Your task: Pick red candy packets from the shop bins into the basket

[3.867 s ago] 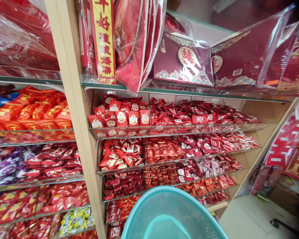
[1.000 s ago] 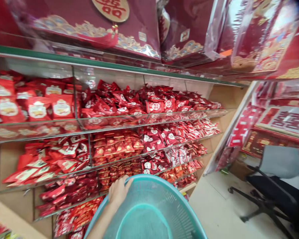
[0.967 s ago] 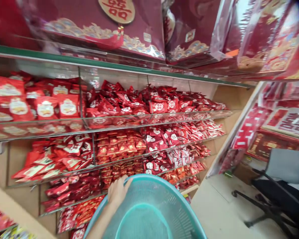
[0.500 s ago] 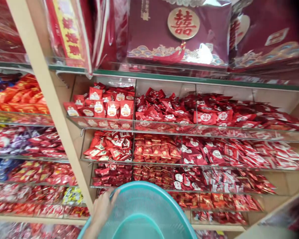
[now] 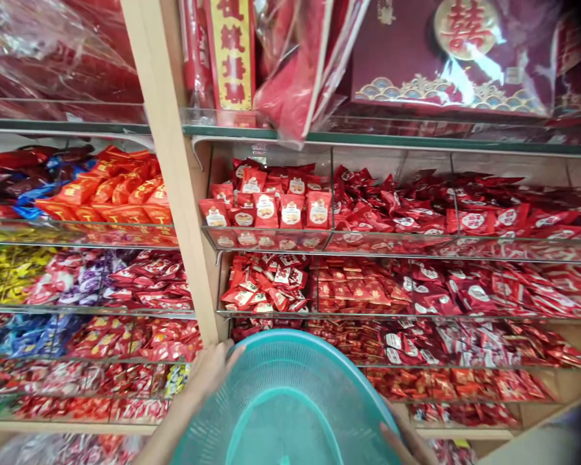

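A teal plastic basket (image 5: 285,423) with mesh-like sides is held in front of me, tilted so that its inside faces me. Nothing lies in the part of it I can see. My left hand (image 5: 212,371) grips its rim on the upper left, with the thumb over the edge. On the lower right, my right hand (image 5: 401,436) is closed on the rim, partly cut off by the frame's bottom. Beyond the basket are shelves of small red wrapped packets (image 5: 358,287).
A pale wooden upright (image 5: 167,161) divides the shelving. To its left are orange packets (image 5: 121,184) and yellow packets (image 5: 14,268). Glass fronts edge the shelves. Above, a green-edged glass shelf (image 5: 392,139) carries a dark red gift box (image 5: 397,58) and plastic-wrapped goods.
My view has swung to the left, so the shelves appear further right. My right hand has come into sight on the basket's right rim. My left hand still holds the rim.
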Motion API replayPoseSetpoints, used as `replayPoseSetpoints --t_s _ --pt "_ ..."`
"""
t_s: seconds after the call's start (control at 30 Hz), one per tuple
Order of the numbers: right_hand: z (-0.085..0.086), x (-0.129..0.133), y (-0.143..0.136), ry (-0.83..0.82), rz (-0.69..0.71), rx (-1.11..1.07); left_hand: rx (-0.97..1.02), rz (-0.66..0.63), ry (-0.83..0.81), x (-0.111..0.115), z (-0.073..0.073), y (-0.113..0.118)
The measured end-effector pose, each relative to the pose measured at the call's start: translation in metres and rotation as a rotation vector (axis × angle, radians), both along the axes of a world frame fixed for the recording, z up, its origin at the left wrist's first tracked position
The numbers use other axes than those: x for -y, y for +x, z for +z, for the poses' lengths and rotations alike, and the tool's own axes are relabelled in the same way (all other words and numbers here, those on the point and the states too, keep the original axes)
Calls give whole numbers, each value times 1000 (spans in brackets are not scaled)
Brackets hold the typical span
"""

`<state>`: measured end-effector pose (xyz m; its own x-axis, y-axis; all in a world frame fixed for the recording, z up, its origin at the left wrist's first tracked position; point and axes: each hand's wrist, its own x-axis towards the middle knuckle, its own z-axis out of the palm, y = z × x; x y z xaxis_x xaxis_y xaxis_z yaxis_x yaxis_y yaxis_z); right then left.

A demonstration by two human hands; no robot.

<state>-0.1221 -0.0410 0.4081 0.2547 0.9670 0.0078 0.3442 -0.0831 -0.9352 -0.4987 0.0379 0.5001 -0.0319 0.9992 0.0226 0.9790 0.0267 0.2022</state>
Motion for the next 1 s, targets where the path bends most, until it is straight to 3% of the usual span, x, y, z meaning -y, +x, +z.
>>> replayPoseSetpoints --t_s 0.13,0.4,0.67,0.9,1.0 --pt "10 4 -19 -27 -23 24 -9 -29 -15 8 -8 -21" --pt "9 21 -76 51 -101 29 7 1 -99 19 -9 -69" --pt "23 20 -69 86 -113 108 117 -14 -66 19 -20 -70" --pt "6 12 -69 114 -26 156 204 -3 -65 30 -33 -82" --pt "14 6 -68 125 -4 262 220 -12 -60 33 -37 -84"
